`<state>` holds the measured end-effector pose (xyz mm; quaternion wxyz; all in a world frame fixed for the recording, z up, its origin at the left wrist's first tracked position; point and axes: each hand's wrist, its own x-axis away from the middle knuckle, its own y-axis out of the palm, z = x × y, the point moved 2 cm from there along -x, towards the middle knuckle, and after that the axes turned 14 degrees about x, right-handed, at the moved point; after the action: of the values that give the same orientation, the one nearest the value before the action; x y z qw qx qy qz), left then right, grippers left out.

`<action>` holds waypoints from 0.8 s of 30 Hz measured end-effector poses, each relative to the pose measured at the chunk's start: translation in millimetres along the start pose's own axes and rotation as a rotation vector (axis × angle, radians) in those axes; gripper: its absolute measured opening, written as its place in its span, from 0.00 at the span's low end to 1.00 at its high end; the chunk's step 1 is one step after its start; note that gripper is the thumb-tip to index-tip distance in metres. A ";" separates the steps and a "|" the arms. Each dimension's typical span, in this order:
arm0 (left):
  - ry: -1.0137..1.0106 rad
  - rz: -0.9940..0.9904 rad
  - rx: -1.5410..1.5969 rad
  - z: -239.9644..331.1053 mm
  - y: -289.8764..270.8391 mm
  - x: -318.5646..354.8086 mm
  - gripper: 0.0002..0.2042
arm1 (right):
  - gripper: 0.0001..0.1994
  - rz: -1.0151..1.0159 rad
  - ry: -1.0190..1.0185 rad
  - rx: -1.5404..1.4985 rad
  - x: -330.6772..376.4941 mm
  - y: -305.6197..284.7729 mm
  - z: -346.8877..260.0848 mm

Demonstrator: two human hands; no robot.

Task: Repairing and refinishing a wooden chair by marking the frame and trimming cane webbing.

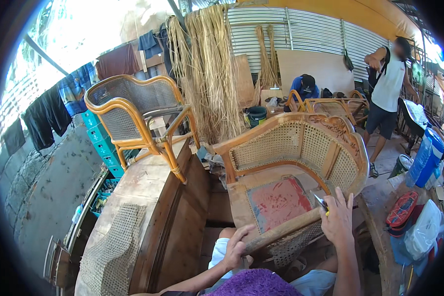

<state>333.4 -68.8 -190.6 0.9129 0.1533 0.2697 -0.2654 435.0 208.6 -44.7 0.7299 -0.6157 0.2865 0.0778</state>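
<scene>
In front of me stands a wooden chair frame (291, 118) with woven cane in its curved back and a red-smeared panel (281, 202) in its seat. My left hand (236, 250) grips the left end of the chair's front rail (281, 228), fingers bent over the wood. At the rail's right end, my right hand (338, 217) is closed around a small tool with a silver blade (320, 201) and a yellow part at its grip; its exact kind is unclear. Loose cane webbing (293, 246) hangs below the rail.
A rattan armchair (138, 108) stands on a wooden cabinet (133, 187) at left, with a cane sheet (114, 246) draped there. Long fibre strands (209, 64) hang behind. Two people are farther back, one crouching (305, 89), one standing (387, 84). Bags (424, 229) lie at right.
</scene>
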 end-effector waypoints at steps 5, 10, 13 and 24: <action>-0.266 0.114 0.397 -5.1 18.5 1.2 0.33 | 0.12 -0.079 -0.105 -0.177 -13.0 8.0 21.4; -0.333 0.210 0.543 -22.0 35.3 -9.5 0.30 | 0.13 -0.045 -0.087 -0.147 -30.4 18.3 31.4; -0.303 0.287 0.453 -34.3 36.5 -25.5 0.30 | 0.14 -0.049 -0.080 -0.165 -41.6 24.7 32.5; -0.261 0.804 0.619 -108.0 -51.3 -118.7 0.36 | 0.14 0.054 -0.111 -0.103 -97.8 86.3 -12.0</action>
<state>175.2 -17.0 -216.7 0.8807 0.4728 -0.0177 0.0216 310.3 240.5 -69.1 0.7096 -0.6392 0.2577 0.1463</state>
